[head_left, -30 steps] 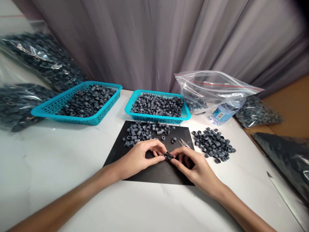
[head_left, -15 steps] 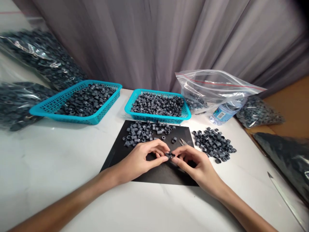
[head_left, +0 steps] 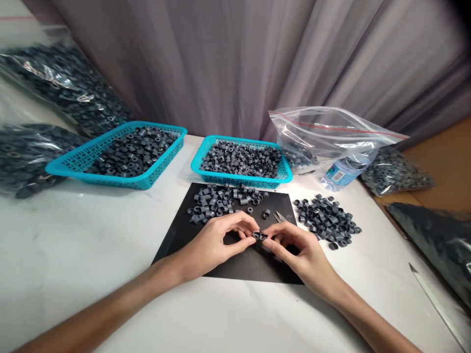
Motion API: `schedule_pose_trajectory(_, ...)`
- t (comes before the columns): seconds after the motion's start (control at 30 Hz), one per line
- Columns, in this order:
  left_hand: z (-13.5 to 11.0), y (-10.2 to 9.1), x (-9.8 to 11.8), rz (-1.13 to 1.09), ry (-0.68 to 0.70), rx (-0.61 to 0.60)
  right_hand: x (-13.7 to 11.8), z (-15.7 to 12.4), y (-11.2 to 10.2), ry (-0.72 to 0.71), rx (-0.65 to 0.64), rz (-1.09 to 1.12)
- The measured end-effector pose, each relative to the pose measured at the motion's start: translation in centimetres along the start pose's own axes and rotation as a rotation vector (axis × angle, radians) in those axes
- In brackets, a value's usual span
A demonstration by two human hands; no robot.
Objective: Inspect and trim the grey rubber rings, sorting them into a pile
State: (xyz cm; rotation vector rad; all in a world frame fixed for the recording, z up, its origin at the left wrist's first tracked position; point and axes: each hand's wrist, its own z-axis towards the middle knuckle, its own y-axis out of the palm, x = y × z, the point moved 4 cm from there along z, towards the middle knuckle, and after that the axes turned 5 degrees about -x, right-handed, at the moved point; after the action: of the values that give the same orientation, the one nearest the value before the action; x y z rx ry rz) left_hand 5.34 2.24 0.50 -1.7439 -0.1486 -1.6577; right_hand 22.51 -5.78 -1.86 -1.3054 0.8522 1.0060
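Observation:
Above the black mat (head_left: pixel 235 262), my left hand (head_left: pixel 215 240) pinches a small dark grey plastic ring (head_left: pixel 257 236) between thumb and fingertips. My right hand (head_left: pixel 301 245) is closed on a dark piece (head_left: pixel 263 237) touching that ring; whether the two are joined I cannot tell. Beyond my fingers, a heap of short grey plastic rings (head_left: pixel 213 201) lies on the far part of the mat. A single ring (head_left: pixel 267 214) and the metal tips of a pointed tool (head_left: pixel 279 216) lie near my right fingers, the tool partly hidden.
Two blue baskets (head_left: pixel 147 182) (head_left: pixel 239 180) of grey rings stand behind the mat. Right of it is another pile of rings (head_left: pixel 327 220), with a water bottle (head_left: pixel 342 171) and an open zip bag (head_left: pixel 312 132) behind. Filled bags (head_left: pixel 66 83) lie far left; a blade-like strip (head_left: pixel 436 301) lies right.
The ring at my fingertips has turned slightly, so its opening shows more. My hands have hardly moved.

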Motion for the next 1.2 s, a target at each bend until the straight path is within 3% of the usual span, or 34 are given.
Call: schedule_pose_trajectory(1.2,-0.50,0.46,0.12,0.184,0.089,0.069,0.36,-0.06,-0.02,-0.016,0.009,0.077)
